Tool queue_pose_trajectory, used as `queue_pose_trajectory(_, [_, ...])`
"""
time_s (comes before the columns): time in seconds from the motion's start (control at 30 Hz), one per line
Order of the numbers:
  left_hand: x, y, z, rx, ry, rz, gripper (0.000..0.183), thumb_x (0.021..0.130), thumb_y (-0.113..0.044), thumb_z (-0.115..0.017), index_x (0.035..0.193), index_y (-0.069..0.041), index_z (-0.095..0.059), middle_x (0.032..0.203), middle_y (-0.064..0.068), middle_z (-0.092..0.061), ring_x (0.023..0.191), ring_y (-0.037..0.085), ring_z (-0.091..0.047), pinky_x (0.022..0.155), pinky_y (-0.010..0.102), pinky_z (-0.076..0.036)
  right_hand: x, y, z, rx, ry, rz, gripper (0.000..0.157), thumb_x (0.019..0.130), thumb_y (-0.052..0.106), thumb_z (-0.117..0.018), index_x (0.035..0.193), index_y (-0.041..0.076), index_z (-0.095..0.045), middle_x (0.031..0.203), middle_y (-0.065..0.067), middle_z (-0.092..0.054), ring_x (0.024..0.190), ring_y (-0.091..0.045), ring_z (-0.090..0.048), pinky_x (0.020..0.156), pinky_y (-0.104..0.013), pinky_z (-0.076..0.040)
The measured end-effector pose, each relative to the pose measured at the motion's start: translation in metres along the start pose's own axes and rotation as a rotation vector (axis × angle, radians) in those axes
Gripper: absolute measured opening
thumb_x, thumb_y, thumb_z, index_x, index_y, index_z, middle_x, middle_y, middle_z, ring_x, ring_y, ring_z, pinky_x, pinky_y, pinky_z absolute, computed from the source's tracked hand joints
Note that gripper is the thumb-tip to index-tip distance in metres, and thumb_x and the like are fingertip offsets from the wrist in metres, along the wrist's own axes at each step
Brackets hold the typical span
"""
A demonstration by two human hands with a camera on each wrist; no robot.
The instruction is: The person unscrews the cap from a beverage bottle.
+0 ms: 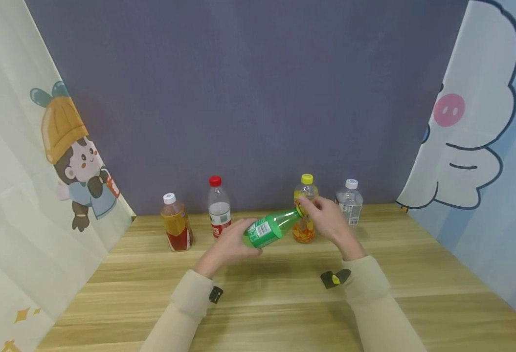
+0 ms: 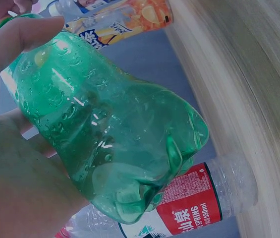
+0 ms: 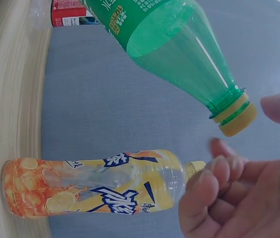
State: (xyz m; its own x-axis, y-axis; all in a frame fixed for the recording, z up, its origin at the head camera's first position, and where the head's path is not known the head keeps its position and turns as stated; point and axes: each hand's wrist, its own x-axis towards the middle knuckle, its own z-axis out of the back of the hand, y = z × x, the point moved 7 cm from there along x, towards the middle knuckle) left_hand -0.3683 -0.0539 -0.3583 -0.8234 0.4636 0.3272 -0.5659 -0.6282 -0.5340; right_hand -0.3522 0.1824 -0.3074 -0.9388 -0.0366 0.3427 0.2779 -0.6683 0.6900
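A green plastic bottle (image 1: 268, 230) is tilted above the table, its neck pointing up and to the right. My left hand (image 1: 231, 244) grips it around the lower part; in the left wrist view the thumb lies along the bottle (image 2: 95, 114). Liquid shows inside. Beside the yellow cap (image 3: 238, 119) is my right hand (image 3: 244, 183), thumb and loosely bent fingers apart from the cap with a small gap. Behind the right hand stands an upright bottle with a yellow cap and an orange-yellow label (image 3: 100, 188).
On the wooden table (image 1: 275, 313), a white-capped bottle of amber drink (image 1: 177, 225) stands at left, beside a red-capped clear bottle (image 1: 219, 210). A white-capped clear bottle (image 1: 350, 203) stands at right. A dark panel (image 1: 258, 98) rises behind them, with printed curtains at both sides.
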Motion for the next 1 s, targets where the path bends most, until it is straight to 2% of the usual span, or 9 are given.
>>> queue_pose_trajectory(0.13, [0.001,-0.001,-0.002,0.001,0.003,-0.007,0.076,0.073,-0.025,-0.086,0.142,-0.015,-0.056,0.117,0.002,-0.063,0.101,0.028,-0.062,0.079,0.039,-0.052,0.0,-0.005,0.001,-0.019,-0.001,-0.049,0.069,0.1,0.07,-0.034,0.069,0.01,-0.048,0.062,-0.001,-0.042,0.058,-0.018,-0.041,0.055,-0.032,-0.038])
queue_pose_trajectory(0.23, [0.002,-0.002,-0.003,-0.002,0.005,-0.013,0.076,0.073,-0.025,-0.086,0.141,-0.015,-0.056,0.117,0.001,-0.062,0.102,0.028,-0.062,0.079,0.039,-0.052,0.0,-0.007,0.001,-0.041,0.007,-0.072,0.069,0.099,0.071,-0.033,0.065,0.013,-0.045,0.061,0.0,-0.04,0.056,-0.017,-0.041,0.054,-0.032,-0.038])
queue_pose_trajectory(0.33, [0.003,-0.003,-0.005,0.003,0.001,-0.012,0.076,0.072,-0.025,-0.086,0.142,-0.015,-0.056,0.117,0.001,-0.063,0.102,0.027,-0.062,0.079,0.039,-0.051,0.0,-0.008,0.001,-0.052,0.022,-0.082,0.067,0.1,0.069,-0.036,0.068,0.012,-0.049,0.063,-0.001,-0.043,0.058,-0.018,-0.043,0.055,-0.032,-0.04])
queue_pose_trajectory(0.57, [0.005,-0.004,-0.007,0.034,-0.004,-0.002,0.079,0.071,-0.027,-0.087,0.143,-0.016,-0.055,0.117,0.0,-0.063,0.096,0.015,-0.058,0.08,0.038,-0.051,0.001,-0.01,0.003,-0.04,0.033,-0.078,0.063,0.101,0.063,-0.044,0.075,0.007,-0.057,0.066,-0.002,-0.048,0.059,-0.017,-0.044,0.054,-0.032,-0.038])
queue_pose_trajectory(0.7, [0.005,-0.004,-0.008,0.026,-0.009,0.004,0.079,0.071,-0.026,-0.087,0.143,-0.015,-0.055,0.119,0.001,-0.063,0.098,0.02,-0.06,0.08,0.039,-0.051,0.001,-0.01,0.005,-0.025,0.034,-0.062,0.058,0.101,0.059,-0.047,0.077,0.008,-0.056,0.068,-0.003,-0.049,0.059,-0.018,-0.043,0.054,-0.032,-0.038])
queue_pose_trajectory(0.87, [0.007,-0.003,-0.009,0.008,-0.008,0.008,0.079,0.072,-0.025,-0.087,0.143,-0.014,-0.055,0.122,0.003,-0.063,0.103,0.028,-0.062,0.081,0.041,-0.052,0.001,-0.011,0.007,-0.018,0.037,-0.038,0.054,0.101,0.056,-0.05,0.096,0.005,-0.068,0.082,-0.007,-0.062,0.069,-0.021,-0.051,0.059,-0.033,-0.043])
queue_pose_trajectory(1.0, [0.009,-0.003,-0.011,0.002,-0.001,0.009,0.079,0.072,-0.025,-0.087,0.143,-0.015,-0.055,0.12,0.002,-0.062,0.103,0.028,-0.062,0.08,0.04,-0.052,0.001,-0.012,0.007,-0.011,0.041,-0.021,0.054,0.101,0.054,-0.051,0.105,0.004,-0.069,0.091,-0.01,-0.066,0.074,-0.022,-0.056,0.063,-0.033,-0.046])
